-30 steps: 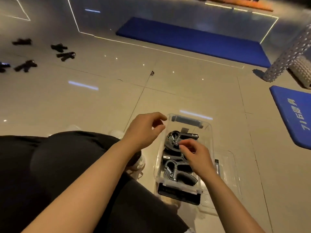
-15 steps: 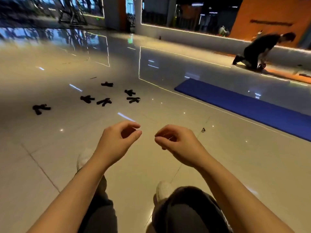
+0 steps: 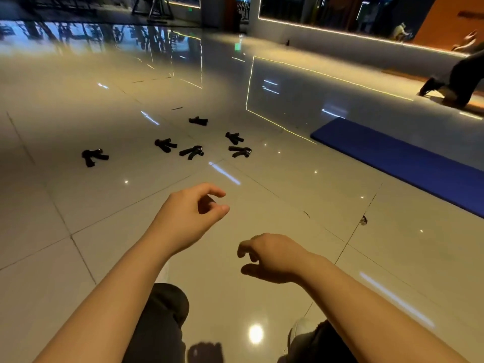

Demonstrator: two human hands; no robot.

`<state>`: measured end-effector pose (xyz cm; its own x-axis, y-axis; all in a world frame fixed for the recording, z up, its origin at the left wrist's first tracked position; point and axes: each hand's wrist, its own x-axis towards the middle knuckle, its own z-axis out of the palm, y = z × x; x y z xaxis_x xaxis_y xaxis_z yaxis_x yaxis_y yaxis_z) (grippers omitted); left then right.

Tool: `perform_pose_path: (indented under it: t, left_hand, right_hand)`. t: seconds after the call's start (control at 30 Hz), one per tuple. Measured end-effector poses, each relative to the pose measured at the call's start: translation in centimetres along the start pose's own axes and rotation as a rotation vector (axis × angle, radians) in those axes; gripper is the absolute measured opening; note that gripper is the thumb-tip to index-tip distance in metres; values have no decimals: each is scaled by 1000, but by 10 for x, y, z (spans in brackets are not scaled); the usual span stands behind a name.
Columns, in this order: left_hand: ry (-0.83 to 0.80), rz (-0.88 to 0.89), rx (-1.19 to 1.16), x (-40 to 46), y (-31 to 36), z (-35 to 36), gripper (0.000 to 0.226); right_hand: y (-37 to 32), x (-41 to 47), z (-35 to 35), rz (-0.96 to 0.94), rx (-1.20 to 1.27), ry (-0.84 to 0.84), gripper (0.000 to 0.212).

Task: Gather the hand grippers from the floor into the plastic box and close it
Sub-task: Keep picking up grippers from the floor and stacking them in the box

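Note:
Several black hand grippers lie scattered on the glossy tile floor ahead of me: the leftmost one, one further in, one in the middle, two on the right, and the farthest. My left hand is stretched forward, fingers loosely curled, holding nothing. Lower and nearer hangs my right hand, fingers drooping, also without anything in it. Both hands are well short of the grippers. The plastic box is out of view.
A blue exercise mat lies on the floor at the right. Another person kneels at the far right edge. My dark-trousered legs and a white shoe are at the bottom. Gym machines stand at the far back.
One second ago my hands were at the plastic box with grippers in it. My view has since swung up to the grippers on the floor, and my right hand has dropped lower.

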<state>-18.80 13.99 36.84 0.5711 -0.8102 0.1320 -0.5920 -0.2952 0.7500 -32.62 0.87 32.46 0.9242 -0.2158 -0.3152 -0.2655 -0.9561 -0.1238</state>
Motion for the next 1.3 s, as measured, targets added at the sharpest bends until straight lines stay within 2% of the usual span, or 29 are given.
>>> perform_pose_path:
  t: [0.13,0.37,0.47,0.6,0.7,0.8,0.93,1.0,1.07,1.13,1.2,1.3]
  left_hand:
    - [-57,26,36,32,-3,-6,23]
    - [-144,78,199,99,-35,-39,27]
    - [-185,97,275,129,-60,-55,26]
    - [-246,70,327,170,-102,-89,27]
    - [-181,15,180,199,-120,-113,25]
    - [-161,24,155,217,-127,-122,26]
    - [-251,179,223,231,-129,-140,30]
    - [-280,236,257,243,-136,-159,33]
    - [-265,232,255,255,-150,-177,35]
    - [-225,210,267,269,-174,-188,37]
    - [-221,148,288,284,-212,-190,38]
    - [-314,100,306,300,-260,-183,38]
  right_hand:
    - [32,18,-3,61,134,30,31]
    - [66,59,-16,295,230,316,24]
    - [67,79,-27,369,274,351,25]
    - [49,115,-78,352,273,458,28]
    - [21,145,-106,313,273,548,31]
    - [4,175,-113,287,220,562,36]
    - [6,219,-116,325,373,495,36]
    - [6,251,-132,246,413,443,39]
    - [0,283,-155,151,411,466,41]
    - [-3,315,-169,92,370,472,43]
    - [0,350,-163,75,302,388,45]
    - [14,387,-138,23,-23,209,57]
